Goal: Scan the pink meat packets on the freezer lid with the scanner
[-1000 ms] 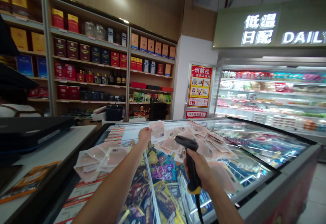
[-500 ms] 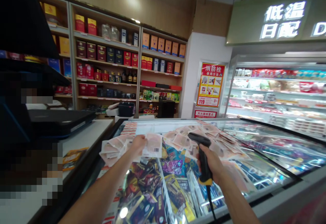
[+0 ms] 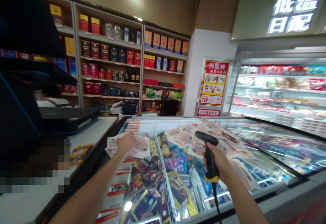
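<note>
My right hand (image 3: 221, 164) is wrapped round the handle of a black and yellow barcode scanner (image 3: 210, 162), its cord hanging down. Further left, my left hand (image 3: 127, 142) is closed on a flat, pale packet with a printed label (image 3: 142, 146), over other such packets (image 3: 112, 144) that its fingers partly cover. A fanned pile of similar flat packets (image 3: 182, 132) lies on the freezer's glass top beyond and around the scanner. Through the glass (image 3: 146, 169), colourful wrapped goods show below.
A white counter (image 3: 102, 128) runs along the left, bearing a black device (image 3: 66, 118) and an orange packet (image 3: 80, 153). A dark screen (image 3: 28, 16) overhangs it. Behind stand shelves of boxes and bottles (image 3: 109, 62); a lit chiller (image 3: 277, 91) is at right. A person is partly visible at left.
My left hand has moved left with the packet, from the middle of the glass onto the left-hand packets. The scanner stays in my right hand; the view has shifted slightly.
</note>
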Demonstrator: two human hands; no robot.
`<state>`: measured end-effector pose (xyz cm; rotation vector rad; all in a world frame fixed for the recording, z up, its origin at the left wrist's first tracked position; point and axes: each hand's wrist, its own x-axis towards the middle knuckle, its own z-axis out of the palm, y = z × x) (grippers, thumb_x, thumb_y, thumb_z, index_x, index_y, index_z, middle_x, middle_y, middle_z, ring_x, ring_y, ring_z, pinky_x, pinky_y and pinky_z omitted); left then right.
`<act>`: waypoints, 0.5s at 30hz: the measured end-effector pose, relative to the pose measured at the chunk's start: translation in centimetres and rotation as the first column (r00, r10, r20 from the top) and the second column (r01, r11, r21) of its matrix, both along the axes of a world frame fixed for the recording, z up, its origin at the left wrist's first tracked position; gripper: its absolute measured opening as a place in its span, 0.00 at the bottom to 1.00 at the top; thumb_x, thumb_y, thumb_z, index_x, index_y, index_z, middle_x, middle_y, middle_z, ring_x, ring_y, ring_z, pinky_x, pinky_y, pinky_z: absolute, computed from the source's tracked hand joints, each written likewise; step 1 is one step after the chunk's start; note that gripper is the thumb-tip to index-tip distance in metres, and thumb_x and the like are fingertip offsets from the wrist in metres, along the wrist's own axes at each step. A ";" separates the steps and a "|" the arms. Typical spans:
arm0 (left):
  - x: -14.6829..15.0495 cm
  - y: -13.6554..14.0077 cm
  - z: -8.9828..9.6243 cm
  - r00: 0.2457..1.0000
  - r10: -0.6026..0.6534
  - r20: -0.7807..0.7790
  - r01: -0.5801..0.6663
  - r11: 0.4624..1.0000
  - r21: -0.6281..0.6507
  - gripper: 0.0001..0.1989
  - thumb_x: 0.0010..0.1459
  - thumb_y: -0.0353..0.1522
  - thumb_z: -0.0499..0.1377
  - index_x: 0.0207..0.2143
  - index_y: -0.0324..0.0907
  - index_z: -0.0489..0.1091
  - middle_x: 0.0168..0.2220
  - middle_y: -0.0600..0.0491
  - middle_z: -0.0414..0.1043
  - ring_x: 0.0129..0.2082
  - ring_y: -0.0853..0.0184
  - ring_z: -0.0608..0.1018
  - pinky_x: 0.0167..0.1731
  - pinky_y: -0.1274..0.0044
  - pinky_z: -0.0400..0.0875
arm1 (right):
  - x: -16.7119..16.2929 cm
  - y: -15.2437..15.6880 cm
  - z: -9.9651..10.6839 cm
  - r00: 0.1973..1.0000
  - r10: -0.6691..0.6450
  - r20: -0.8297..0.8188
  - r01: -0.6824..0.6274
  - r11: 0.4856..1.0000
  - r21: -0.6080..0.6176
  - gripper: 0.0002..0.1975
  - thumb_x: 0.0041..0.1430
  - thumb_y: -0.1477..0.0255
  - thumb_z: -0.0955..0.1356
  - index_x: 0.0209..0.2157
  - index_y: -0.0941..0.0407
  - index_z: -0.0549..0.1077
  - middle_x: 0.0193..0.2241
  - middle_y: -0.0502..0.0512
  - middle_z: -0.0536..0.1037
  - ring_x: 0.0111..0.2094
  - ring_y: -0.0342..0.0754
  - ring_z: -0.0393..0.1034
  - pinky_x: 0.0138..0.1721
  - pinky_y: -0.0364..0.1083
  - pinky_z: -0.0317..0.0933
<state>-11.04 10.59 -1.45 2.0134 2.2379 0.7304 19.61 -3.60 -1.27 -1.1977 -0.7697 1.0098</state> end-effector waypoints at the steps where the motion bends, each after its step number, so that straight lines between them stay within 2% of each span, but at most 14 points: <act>1: 0.0 -0.2 0.2 1.000 0.010 -0.014 -0.009 1.000 0.014 0.12 0.46 0.25 0.47 0.32 0.37 0.66 0.35 0.42 0.72 0.40 0.54 0.70 0.38 0.62 0.59 | 0.2 0.0 -0.1 1.000 0.004 -0.006 -0.004 1.000 0.008 0.14 0.43 0.61 0.65 0.25 0.57 0.64 0.13 0.47 0.67 0.11 0.40 0.59 0.10 0.40 0.55; 4: 0.7 -0.6 0.8 0.999 0.016 -0.038 -0.014 0.998 0.065 0.14 0.45 0.25 0.46 0.35 0.36 0.66 0.38 0.39 0.70 0.42 0.52 0.68 0.39 0.60 0.57 | 0.8 -0.2 -0.1 1.000 -0.005 -0.025 0.006 1.000 0.024 0.13 0.43 0.61 0.65 0.27 0.57 0.63 0.14 0.47 0.68 0.12 0.40 0.60 0.10 0.40 0.55; 7: 3.1 -0.3 1.3 0.999 -0.032 -0.023 0.033 0.996 0.082 0.15 0.45 0.27 0.48 0.37 0.37 0.65 0.42 0.40 0.67 0.44 0.53 0.66 0.39 0.62 0.57 | 1.5 -0.4 -0.1 0.998 -0.036 -0.043 0.037 0.999 0.017 0.13 0.44 0.62 0.65 0.25 0.57 0.62 0.14 0.47 0.68 0.12 0.40 0.60 0.10 0.40 0.55; 11: 8.3 1.0 1.0 0.987 -0.145 0.068 0.144 0.989 0.017 0.16 0.45 0.31 0.50 0.39 0.41 0.65 0.41 0.45 0.69 0.43 0.56 0.68 0.38 0.66 0.60 | 2.7 -0.9 -0.2 0.995 -0.081 -0.065 0.082 0.996 0.018 0.13 0.44 0.62 0.65 0.26 0.57 0.63 0.14 0.48 0.67 0.12 0.40 0.60 0.10 0.40 0.55; 15: 14.2 2.6 -0.5 0.948 -0.251 0.198 0.266 0.963 -0.054 0.15 0.47 0.34 0.53 0.39 0.41 0.65 0.39 0.48 0.70 0.40 0.63 0.71 0.35 0.72 0.63 | 3.8 -1.3 -0.6 0.991 -0.110 -0.071 0.111 0.994 0.018 0.13 0.44 0.61 0.65 0.25 0.57 0.63 0.14 0.47 0.67 0.12 0.40 0.60 0.11 0.40 0.56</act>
